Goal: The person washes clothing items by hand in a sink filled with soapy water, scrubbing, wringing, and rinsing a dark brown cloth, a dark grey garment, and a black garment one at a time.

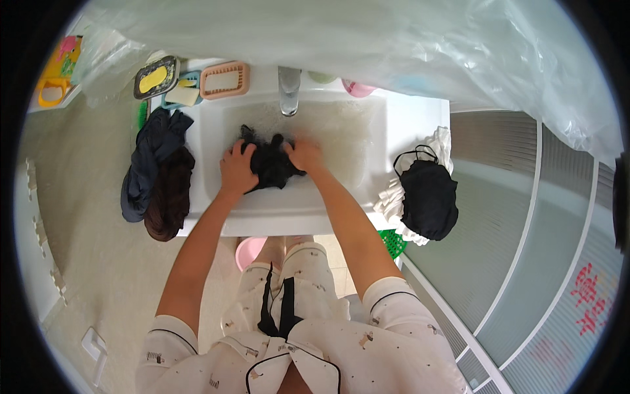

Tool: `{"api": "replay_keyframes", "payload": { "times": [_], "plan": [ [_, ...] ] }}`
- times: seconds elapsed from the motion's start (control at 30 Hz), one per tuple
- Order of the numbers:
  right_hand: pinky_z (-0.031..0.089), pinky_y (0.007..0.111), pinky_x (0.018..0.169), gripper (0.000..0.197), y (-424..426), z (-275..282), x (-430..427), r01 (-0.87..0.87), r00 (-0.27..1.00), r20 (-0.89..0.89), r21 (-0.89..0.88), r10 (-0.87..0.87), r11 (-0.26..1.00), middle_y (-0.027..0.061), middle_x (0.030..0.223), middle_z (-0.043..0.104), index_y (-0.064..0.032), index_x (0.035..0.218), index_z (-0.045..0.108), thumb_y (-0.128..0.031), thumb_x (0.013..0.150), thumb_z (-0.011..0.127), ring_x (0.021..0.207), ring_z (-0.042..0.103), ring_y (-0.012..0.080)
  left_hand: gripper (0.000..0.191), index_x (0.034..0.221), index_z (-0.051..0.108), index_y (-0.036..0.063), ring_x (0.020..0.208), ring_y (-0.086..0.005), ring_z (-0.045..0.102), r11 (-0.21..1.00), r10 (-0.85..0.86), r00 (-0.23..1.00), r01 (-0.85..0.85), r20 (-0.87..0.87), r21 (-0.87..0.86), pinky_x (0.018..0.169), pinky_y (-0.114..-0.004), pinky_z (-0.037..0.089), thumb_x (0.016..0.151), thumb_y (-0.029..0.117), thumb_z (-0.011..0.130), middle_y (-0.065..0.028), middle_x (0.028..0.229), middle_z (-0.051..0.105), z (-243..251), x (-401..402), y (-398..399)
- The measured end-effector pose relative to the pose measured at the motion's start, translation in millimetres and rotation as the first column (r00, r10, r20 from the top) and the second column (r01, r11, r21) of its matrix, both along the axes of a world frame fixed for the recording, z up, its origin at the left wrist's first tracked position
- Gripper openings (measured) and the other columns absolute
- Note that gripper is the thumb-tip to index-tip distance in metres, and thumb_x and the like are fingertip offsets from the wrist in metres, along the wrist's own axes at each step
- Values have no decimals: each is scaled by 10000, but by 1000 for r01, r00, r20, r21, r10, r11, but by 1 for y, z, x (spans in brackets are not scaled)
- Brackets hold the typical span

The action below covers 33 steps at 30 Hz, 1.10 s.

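A wet black cloth garment (274, 165) lies bunched in cloudy water in the white washbasin (275, 214). My left hand (238, 167) grips its left side, the fingers curled over the fabric. On its right side my right hand (304, 152) has thumb and fingers on the cloth; the fingers are blurred, so whether they close on it is unclear. Above the garment stands a chrome faucet (289, 91). At the basin's left edge lie a dark blue garment (152, 165) and a dark brown one (170, 194). A black garment with thin straps (428, 199) rests on white ruffled cloth (391, 199) at the right.
Soap dishes stand at the back left: a black one with yellow soap (153, 80), a blue one (183, 93) and a pink one (225, 80). Clear plastic sheeting (344, 34) hangs across the top. Below the basin are a pink tub (248, 252) and a green perforated basket (393, 242).
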State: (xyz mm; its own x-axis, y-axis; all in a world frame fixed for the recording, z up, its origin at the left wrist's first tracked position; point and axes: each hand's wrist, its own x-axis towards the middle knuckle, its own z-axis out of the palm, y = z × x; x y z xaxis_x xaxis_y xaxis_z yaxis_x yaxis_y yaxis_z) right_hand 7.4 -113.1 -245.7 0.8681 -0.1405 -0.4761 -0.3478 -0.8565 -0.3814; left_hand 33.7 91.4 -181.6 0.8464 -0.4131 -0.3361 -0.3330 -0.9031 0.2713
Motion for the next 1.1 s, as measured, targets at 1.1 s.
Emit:
{"api": "replay_keyframes", "payload": {
  "times": [1.1],
  "plan": [
    [508, 502, 722, 382, 82, 90, -43, 455, 733, 273, 483, -623, 748, 260, 956, 643, -18, 1038, 655, -319, 806, 692, 864, 622, 456, 445, 1182, 604, 38, 1038, -228, 625, -196, 25, 110, -974, -994, -113, 929, -373, 513, 1004, 420, 458, -101, 1122, 658, -20, -32, -29]
  ]
}}
